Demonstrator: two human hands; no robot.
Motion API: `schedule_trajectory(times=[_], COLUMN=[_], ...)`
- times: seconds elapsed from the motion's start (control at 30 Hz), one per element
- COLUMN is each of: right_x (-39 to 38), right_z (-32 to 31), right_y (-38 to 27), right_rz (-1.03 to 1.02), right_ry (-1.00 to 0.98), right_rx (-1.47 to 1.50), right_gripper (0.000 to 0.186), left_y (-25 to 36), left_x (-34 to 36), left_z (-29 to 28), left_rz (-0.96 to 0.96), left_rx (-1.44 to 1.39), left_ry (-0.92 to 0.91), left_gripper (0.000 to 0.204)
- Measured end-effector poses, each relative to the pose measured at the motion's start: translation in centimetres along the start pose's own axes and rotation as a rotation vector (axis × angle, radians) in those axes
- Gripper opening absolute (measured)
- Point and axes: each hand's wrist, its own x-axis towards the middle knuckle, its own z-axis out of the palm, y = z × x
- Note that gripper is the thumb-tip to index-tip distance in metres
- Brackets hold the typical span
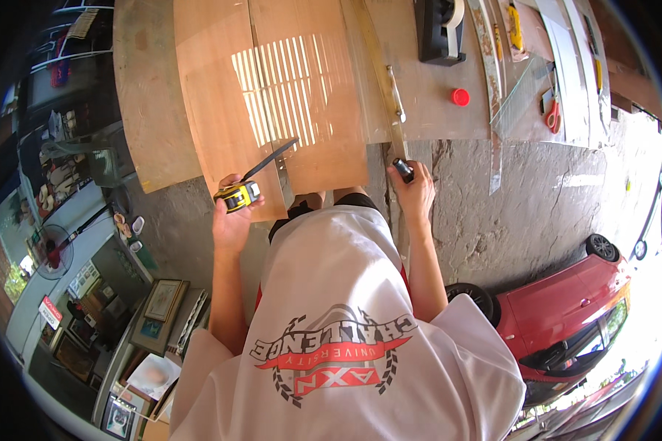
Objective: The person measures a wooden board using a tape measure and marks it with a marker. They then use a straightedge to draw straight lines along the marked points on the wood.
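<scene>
Two hands busy at the near edge of a plywood sheet (pixel 272 95)

left hand (pixel 232 213) is wrapped around a yellow and black tape measure (pixel 237 195), its dark blade (pixel 272 158) pulled out a bit and angling up over the wood. right hand (pixel 413 192) is closed on a small black thing (pixel 404 170), maybe a marker or knife handle, hard to tell from here, right by a long ruler (pixel 385 81) lying on the board. Further back sit a red cap (pixel 460 96), a tape dispenser (pixel 440 29) and red-handled scissors (pixel 552 115)
</scene>
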Motion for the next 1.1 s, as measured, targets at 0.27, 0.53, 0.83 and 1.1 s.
schedule_trajectory(times=[0.27,0.53,0.83,1.1], right_x=[-1.1,0.0,-0.6,-4.2], right_z=[3.3,2.3,0.3,1.0], right_y=[2.9,4.5,2.9,-11.4], right_rz=[-0.033,0.036,-0.003,-0.124], right_ry=[0.214,0.358,0.396,-0.664], right_rx=[0.049,0.060,-0.110,0.650], right_gripper=[0.027,0.024,0.027,0.038], left_y=[1.4,0.0,-1.1,-3.5], left_x=[-2.8,-1.8,-2.0,0.5], left_z=[-5.1,-5.9,-3.6,2.3], left_rz=[-0.103,-0.225,-0.172,-0.105], left_rx=[0.216,0.346,0.273,0.122], left_ry=[0.094,0.042,0.077,0.010], left_gripper=[0.072,0.089,0.095,0.093])
